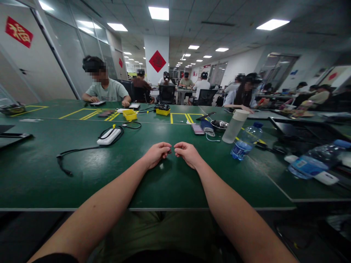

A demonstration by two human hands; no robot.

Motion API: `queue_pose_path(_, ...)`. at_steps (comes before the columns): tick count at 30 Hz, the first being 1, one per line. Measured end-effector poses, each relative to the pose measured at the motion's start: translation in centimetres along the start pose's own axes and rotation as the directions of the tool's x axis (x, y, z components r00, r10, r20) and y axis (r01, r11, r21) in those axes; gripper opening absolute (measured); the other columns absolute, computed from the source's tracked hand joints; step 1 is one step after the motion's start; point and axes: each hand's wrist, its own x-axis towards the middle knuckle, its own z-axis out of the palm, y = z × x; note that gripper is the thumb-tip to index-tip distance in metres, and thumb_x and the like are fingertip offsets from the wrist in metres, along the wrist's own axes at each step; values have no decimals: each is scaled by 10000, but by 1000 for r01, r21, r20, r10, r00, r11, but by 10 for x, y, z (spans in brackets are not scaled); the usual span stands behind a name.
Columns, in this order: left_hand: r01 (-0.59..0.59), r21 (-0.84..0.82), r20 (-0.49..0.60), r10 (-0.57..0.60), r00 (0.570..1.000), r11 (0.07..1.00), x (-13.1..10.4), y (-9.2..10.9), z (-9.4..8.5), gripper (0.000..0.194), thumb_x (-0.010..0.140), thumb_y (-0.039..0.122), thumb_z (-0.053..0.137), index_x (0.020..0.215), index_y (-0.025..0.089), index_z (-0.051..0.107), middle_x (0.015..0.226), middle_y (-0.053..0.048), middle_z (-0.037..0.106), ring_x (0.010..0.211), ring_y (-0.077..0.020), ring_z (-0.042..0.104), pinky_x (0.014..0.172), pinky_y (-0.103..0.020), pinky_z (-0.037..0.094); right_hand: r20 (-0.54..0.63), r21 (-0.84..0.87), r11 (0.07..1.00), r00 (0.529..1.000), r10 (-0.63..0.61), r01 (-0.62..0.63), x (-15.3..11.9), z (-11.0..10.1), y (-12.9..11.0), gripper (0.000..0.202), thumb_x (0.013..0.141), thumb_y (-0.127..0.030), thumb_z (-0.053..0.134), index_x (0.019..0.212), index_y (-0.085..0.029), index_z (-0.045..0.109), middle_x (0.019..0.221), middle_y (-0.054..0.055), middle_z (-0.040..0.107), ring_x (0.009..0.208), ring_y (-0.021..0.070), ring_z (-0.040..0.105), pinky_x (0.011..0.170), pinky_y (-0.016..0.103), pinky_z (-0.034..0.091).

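My left hand (pixel 158 153) rests over the green table with its fingers curled in a pinch. At its fingertips shows a small dark reddish object (pixel 169 151), too small to name. Just to the right, a narrow gap away, my right hand (pixel 187 152) is also closed, thumb and fingers pressed together. Whatever it may hold is hidden by the fingers. Both forearms reach in from the near table edge, and the wrists are close to the tabletop.
Left on the green table (pixel 109 186) lies a white power bank (pixel 110 136) with a black cable (pixel 79 149). To the right stand a frosted bottle (pixel 235 126) and a water bottle (pixel 246 141); another bottle (pixel 318 159) lies tilted. Yellow trays (pixel 129 115) and several people are beyond.
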Motion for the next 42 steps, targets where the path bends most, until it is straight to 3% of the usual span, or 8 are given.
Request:
queue_pose_path(3,40,-34,7,-40,999,999,0,1,0,209,698,98,606,900,113,658,718,-48,621,561,-76,540,512,-183,424,-1,-45,999,1000,-23,23,2,-3,3,238,650,-256,714,865,-161,679,643,-10,609,539,88,527,547,237,451)
queue_pose_path(6,46,-55,21,-45,999,997,0,0,0,168,663,47,593,811,102,649,725,-54,621,629,-98,584,623,-217,477,0,-12,1000,1000,2,-2,3,-3,4,214,626,-230,735,812,-150,668,696,13,637,612,114,590,616,259,492)
queue_pose_path(11,-4,-46,25,5,1000,999,0,-3,-1,190,647,64,641,828,117,620,778,-47,635,677,-110,611,718,-259,484,-5,81,995,998,65,-65,0,0,1,266,587,-217,774,805,-153,637,767,37,657,734,174,666,690,303,533)
queue_pose_path(15,-56,27,37,55,998,998,-1,-3,0,220,634,81,660,846,119,615,771,-44,639,692,-119,613,706,-257,471,12,14,999,1000,29,-29,0,1,0,263,592,-213,772,809,-146,639,752,46,666,663,153,650,608,275,522)
queue_pose_path(21,-76,89,18,75,997,993,0,-4,0,246,618,92,668,854,124,608,765,-38,638,678,-116,607,667,-245,452,-8,36,999,999,39,-39,0,1,1,271,584,-216,762,815,-151,635,768,35,664,743,179,666,685,306,532)
queue_pose_path(29,-147,202,2,150,989,968,1,-6,-1,213,625,124,672,824,132,597,729,-4,610,648,-97,565,629,-215,414,31,-40,998,999,-45,46,0,1,4,267,569,-221,757,790,-141,629,730,36,672,643,141,623,630,279,493)
queue_pose_path(37,-167,355,34,165,986,920,-7,2,5,189,645,175,680,812,145,595,607,42,543,532,-76,468,524,-189,328,61,-92,995,998,-35,41,-1,1,3,255,589,-297,757,744,-146,622,645,28,655,607,145,609,601,275,477)
queue_pose_path(42,-213,464,75,202,977,860,-4,1,2,169,667,198,669,812,154,594,614,28,559,543,-93,482,524,-199,335,57,-149,987,997,-47,55,-1,0,5,247,589,-322,755,716,-155,626,593,0,621,523,114,549,526,249,432)
